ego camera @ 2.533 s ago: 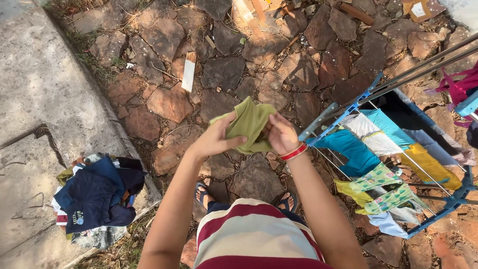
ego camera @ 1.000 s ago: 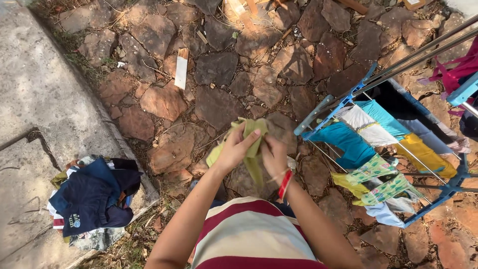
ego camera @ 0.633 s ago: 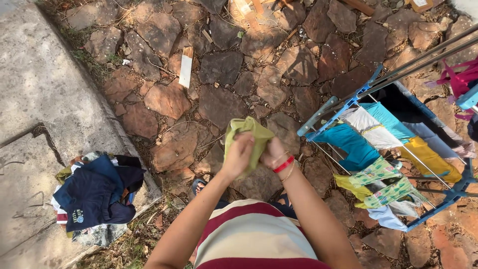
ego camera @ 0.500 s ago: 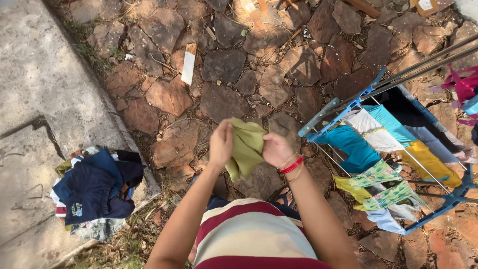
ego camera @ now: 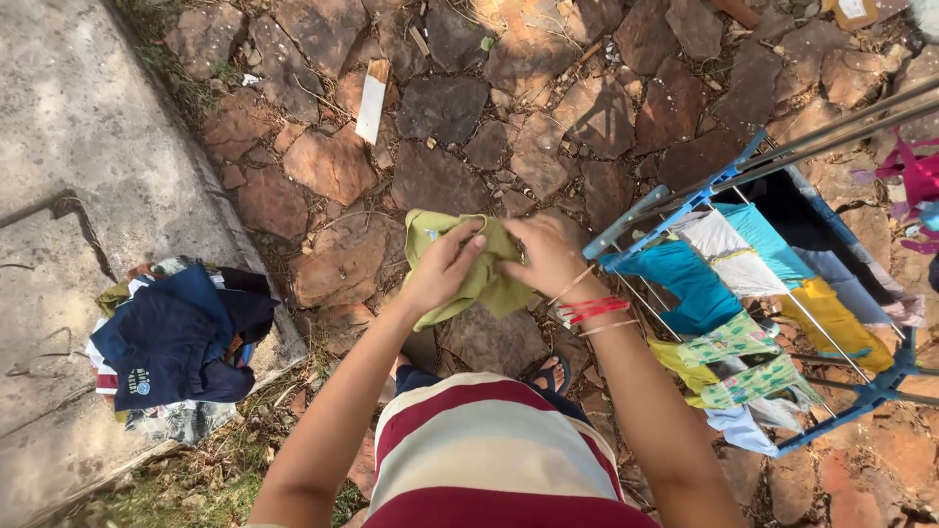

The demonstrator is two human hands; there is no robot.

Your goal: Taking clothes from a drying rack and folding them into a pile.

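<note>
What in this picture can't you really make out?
Head view, the only one:
- Green cloth: bunched between the left hand and right hand, so its kind is unclear.
- Clothes pile: the dark blue garment on top hides what lies under it.
- Drying rack: the right edge cuts it off.
- Feet: torso and arms hide all but one sandal.
- Pink garment: cut by the right edge.

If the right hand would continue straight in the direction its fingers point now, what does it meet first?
The right hand points left, into the green cloth it already grips; just beyond are the left hand fingers on the same cloth. Depth between them is hard to judge.
</note>
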